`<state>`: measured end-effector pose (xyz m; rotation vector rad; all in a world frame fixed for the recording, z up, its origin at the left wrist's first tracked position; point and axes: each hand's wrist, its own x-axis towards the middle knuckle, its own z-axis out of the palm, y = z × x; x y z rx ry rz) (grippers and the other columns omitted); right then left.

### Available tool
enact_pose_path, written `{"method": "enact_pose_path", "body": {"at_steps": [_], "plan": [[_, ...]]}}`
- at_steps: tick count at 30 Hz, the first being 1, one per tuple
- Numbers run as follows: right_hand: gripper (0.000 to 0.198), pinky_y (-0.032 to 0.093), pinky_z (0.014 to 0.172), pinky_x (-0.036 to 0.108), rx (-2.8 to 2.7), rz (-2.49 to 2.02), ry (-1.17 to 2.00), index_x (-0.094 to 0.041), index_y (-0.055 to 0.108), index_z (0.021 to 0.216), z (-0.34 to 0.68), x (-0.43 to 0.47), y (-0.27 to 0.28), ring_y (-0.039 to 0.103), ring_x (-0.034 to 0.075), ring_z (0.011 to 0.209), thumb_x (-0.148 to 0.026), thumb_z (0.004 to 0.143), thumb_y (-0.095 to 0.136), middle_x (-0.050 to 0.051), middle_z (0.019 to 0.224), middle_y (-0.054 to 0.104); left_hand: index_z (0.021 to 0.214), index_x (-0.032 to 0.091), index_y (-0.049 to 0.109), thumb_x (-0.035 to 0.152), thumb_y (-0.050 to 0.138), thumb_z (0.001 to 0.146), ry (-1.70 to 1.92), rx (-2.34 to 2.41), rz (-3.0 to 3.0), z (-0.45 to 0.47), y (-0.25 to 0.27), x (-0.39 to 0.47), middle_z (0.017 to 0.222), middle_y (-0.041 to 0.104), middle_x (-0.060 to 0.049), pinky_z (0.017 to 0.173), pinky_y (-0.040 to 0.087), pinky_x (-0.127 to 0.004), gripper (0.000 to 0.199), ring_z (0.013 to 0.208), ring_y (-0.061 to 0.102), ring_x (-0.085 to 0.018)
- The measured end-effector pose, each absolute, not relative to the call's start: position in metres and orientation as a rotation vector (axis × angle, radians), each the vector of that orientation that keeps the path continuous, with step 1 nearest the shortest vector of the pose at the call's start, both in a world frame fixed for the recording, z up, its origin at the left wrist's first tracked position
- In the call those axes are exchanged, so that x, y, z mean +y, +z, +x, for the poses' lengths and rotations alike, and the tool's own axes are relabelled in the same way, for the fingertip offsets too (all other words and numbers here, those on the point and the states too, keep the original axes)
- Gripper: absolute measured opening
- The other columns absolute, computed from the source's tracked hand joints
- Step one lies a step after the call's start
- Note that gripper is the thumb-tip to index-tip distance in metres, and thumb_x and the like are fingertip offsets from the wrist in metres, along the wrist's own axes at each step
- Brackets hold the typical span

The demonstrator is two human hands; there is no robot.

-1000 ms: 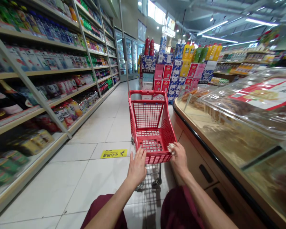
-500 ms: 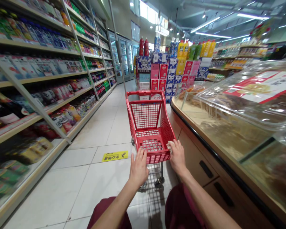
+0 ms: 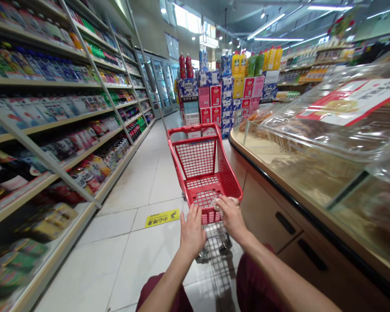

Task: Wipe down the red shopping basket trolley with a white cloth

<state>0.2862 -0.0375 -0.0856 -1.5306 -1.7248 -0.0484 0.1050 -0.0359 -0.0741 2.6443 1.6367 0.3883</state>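
Note:
A small red plastic shopping cart (image 3: pixel 229 171) with a grid basket stands before me, its near rim towards my knees. My left hand (image 3: pixel 193 232) rests at the near left corner of the basket, fingers curled over the rim. A crumpled whitish cloth (image 3: pixel 216 203) is in my right hand (image 3: pixel 232 216), which presses it against the near rim, right of the left hand. Part of the cloth is hidden under the fingers. The basket holds nothing that I can see.
Drink shelves (image 3: pixel 48 125) run along the left. A wooden counter (image 3: pixel 263 195) with clear food containers (image 3: pixel 312 134) stands close on the right. Stacked drink cartons (image 3: pixel 211 102) rise beyond the cart. A yellow floor sticker (image 3: pixel 162 218) lies on the white tiles.
My right hand has slid the cloth leftward along the near rim, from the right corner towards the middle. My left hand stays at the left corner. The view has shifted slightly.

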Motion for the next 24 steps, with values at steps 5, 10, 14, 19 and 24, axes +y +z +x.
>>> {"method": "enact_pose_path", "body": {"at_steps": [5,10,14,19,24], "plan": [[0.041,0.041,0.089,0.033,-1.572,-1.567,-0.008,-0.02,0.06,0.093,0.281,-0.033,-0.073,0.048,0.017,0.108,-0.002,0.064,0.037,0.007,0.116,0.053,0.128,0.012,0.032,0.011,0.041,0.062,0.4,1.618,2.641,0.103,-0.074,-0.035,0.136,0.034,-0.009,0.105,0.013,-0.05,0.067,0.129,0.02,-0.022],[0.04,0.024,0.097,0.05,-1.88,-1.715,-0.218,-0.021,0.056,0.106,0.32,-0.035,-0.083,0.034,0.025,0.12,-0.011,0.069,0.046,0.01,0.129,0.044,0.128,0.013,0.031,0.01,0.042,0.062,0.365,1.62,2.659,0.102,-0.075,-0.035,0.136,0.034,-0.01,0.105,0.012,-0.05,0.067,0.129,0.021,-0.023],[0.056,0.015,0.1,0.053,-2.135,-1.661,-0.349,-0.018,0.041,0.125,0.335,-0.038,-0.085,0.021,0.027,0.128,-0.022,0.07,0.053,0.013,0.138,0.029,0.129,0.013,0.03,0.01,0.043,0.062,0.333,1.609,2.682,0.103,-0.074,-0.033,0.137,0.033,-0.01,0.105,0.012,-0.051,0.068,0.129,0.021,-0.023],[0.042,0.025,0.1,0.043,-2.259,-1.584,-0.336,-0.019,0.052,0.115,0.353,-0.022,-0.075,0.033,0.021,0.123,-0.008,0.075,0.044,0.009,0.129,0.044,0.128,0.013,0.031,0.01,0.042,0.062,0.33,1.612,2.663,0.104,-0.072,-0.033,0.137,0.033,-0.01,0.105,0.013,-0.05,0.067,0.128,0.022,-0.022],[0.048,0.032,0.096,0.044,-1.983,-1.718,-0.267,-0.014,0.052,0.117,0.34,-0.024,-0.083,0.035,0.024,0.121,-0.003,0.073,0.037,0.011,0.126,0.048,0.129,0.012,0.03,0.013,0.042,0.062,0.351,1.636,2.645,0.106,-0.073,-0.035,0.137,0.033,-0.01,0.105,0.012,-0.049,0.068,0.129,0.02,-0.022]]}}
